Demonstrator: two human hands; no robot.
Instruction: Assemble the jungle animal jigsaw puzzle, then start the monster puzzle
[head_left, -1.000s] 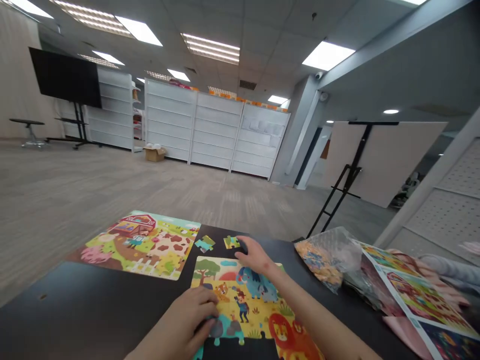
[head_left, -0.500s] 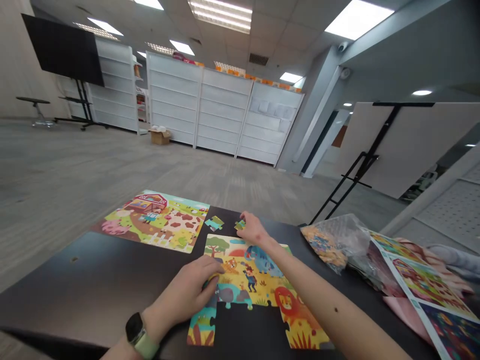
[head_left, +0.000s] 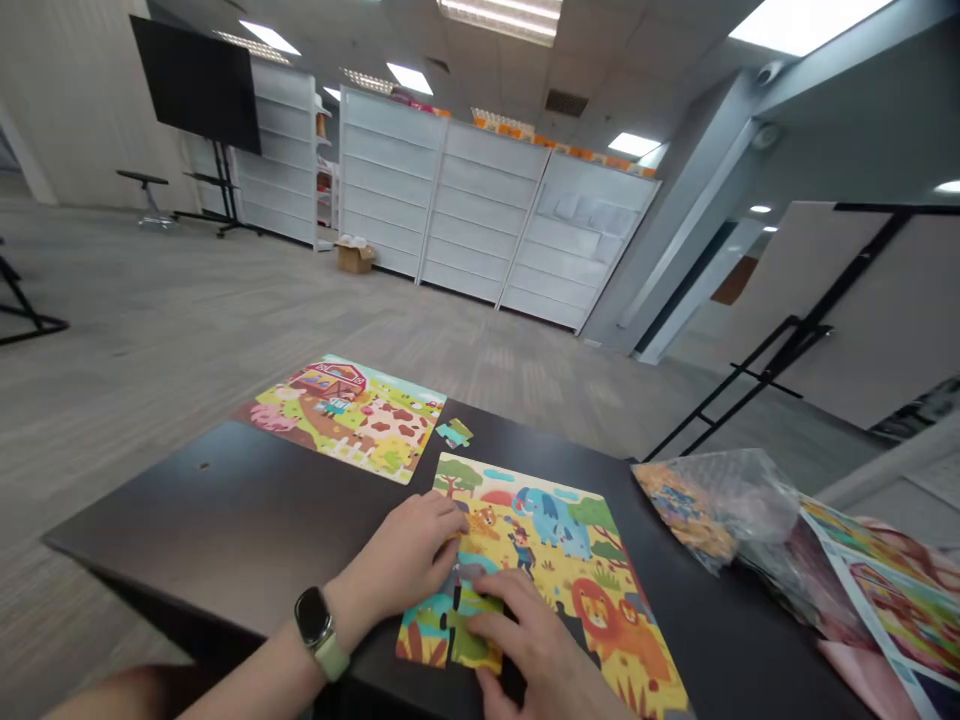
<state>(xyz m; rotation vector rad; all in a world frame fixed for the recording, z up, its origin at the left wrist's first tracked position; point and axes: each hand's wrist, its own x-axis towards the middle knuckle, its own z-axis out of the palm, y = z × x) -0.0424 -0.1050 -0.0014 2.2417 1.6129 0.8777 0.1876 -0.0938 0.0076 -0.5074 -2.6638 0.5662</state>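
Observation:
A jigsaw puzzle (head_left: pixel 555 570) with a lion, elephants and a small figure lies on the dark table in front of me. Along its lower edge, part of the gap shows the black tabletop. My left hand (head_left: pixel 424 545), a watch on its wrist, is closed at the puzzle's left edge, fingertips on the pieces. With bent fingers my right hand (head_left: pixel 529 640) holds a green puzzle piece (head_left: pixel 474 645) at the gap, right beside the bottom-left corner piece (head_left: pixel 424 640). The piece's right part is hidden under my fingers.
A farm puzzle (head_left: pixel 360 420) lies at the table's far left, with one loose piece (head_left: pixel 455 432) beside it. To the right are a clear bag of pieces (head_left: pixel 690 505) and printed picture sheets (head_left: pixel 877 590). A black easel stand (head_left: pixel 780 360) stands beyond the table.
My right hand has come back from the table's far side with a puzzle piece, down to the puzzle's lower gap. My left hand stays at the left edge. The view has turned left.

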